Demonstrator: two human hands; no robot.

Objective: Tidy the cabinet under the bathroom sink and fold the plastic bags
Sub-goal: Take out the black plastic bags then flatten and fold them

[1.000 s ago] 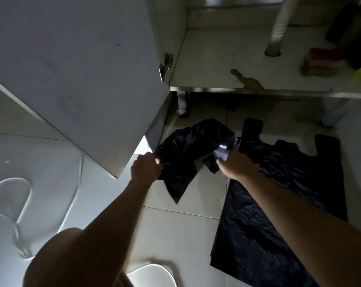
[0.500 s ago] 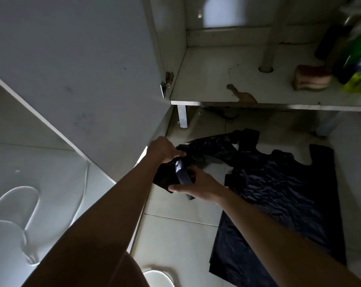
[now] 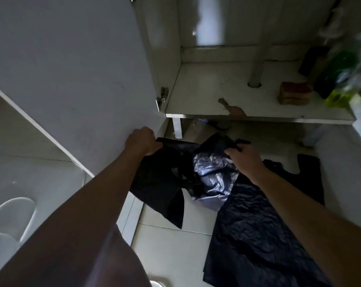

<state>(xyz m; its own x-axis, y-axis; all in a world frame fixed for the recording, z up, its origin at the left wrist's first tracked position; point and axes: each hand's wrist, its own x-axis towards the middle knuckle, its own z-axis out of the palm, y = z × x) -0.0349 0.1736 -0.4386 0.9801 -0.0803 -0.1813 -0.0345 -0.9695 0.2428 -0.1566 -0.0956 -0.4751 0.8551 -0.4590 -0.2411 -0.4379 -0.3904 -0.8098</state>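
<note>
Two hands hold one crumpled black plastic bag point(image 3: 175, 175) stretched between them above the floor tiles point(image 3: 171, 251). The left hand point(image 3: 141, 140) has its grip closed on the bag's upper left edge, beside the open cabinet door point(image 3: 71, 69). The right hand point(image 3: 244, 158) pinches the bag's upper right part, its grip closed on a handle strip. A second black bag point(image 3: 258, 235) lies flat on the floor under the right forearm. A sponge point(image 3: 294, 93) sits on the cabinet shelf point(image 3: 206, 83).
</note>
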